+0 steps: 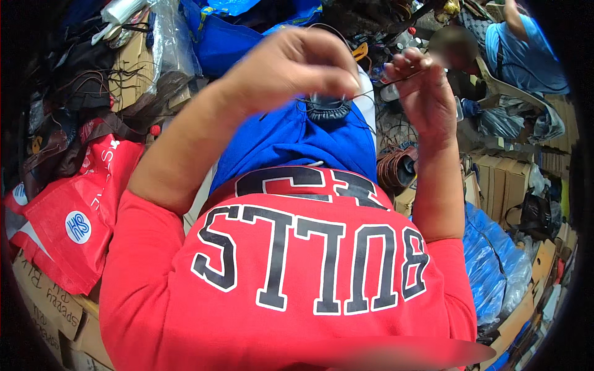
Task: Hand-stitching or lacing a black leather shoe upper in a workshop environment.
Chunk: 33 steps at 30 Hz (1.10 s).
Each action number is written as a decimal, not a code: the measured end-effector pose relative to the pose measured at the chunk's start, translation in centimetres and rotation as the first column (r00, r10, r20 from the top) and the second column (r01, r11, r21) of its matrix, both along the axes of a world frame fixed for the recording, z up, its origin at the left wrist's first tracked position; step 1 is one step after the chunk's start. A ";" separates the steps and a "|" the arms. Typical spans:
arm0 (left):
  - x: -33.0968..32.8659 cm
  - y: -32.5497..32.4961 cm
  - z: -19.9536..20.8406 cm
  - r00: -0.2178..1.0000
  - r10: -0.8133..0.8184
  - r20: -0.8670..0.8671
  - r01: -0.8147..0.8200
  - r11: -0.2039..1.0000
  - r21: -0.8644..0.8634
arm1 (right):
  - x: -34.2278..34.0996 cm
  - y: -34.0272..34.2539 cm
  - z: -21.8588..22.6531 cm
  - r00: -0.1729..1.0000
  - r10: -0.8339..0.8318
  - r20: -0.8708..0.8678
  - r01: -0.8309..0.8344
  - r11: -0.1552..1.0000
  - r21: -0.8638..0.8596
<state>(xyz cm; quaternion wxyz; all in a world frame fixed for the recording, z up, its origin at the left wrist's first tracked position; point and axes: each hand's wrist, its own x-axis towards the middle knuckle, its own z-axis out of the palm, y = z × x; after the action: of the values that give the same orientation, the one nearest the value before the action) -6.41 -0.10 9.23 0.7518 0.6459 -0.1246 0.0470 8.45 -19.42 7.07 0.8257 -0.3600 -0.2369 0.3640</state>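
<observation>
My left hand (297,68), smeared by motion, is raised over my lap with thumb and fingertips pinched on a thin dark cord. The cord (387,84) runs across to my right hand (430,93), where it passes at the curled fingers, palm turned toward me. Below and between the hands, a dark piece with a ribbed, gathered rim (329,112), like part of a shoe, rests between my blue-clad thighs. Loops of cord hang around it. My left hand partly hides its far side.
At left lies a red bag (80,210) on cardboard boxes (46,297). Blue plastic sheeting (489,260) and cartons (504,179) stand at right. Brown coiled pieces (396,168) are beside my right forearm. A person in a light blue shirt (523,52) is at far right.
</observation>
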 end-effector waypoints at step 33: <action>6.1 -0.8 -7.8 0.999 0.034 0.013 -0.029 0.555 0.831 | 2.7 -2.8 -6.9 0.636 0.395 0.663 0.286 0.677 -0.678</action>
<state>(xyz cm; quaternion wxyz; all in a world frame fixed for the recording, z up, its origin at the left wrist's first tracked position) -0.32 -0.87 1.40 0.3578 0.9263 -0.1185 -0.0054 11.13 -22.18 0.15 0.4125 -0.7695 -0.4095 0.2645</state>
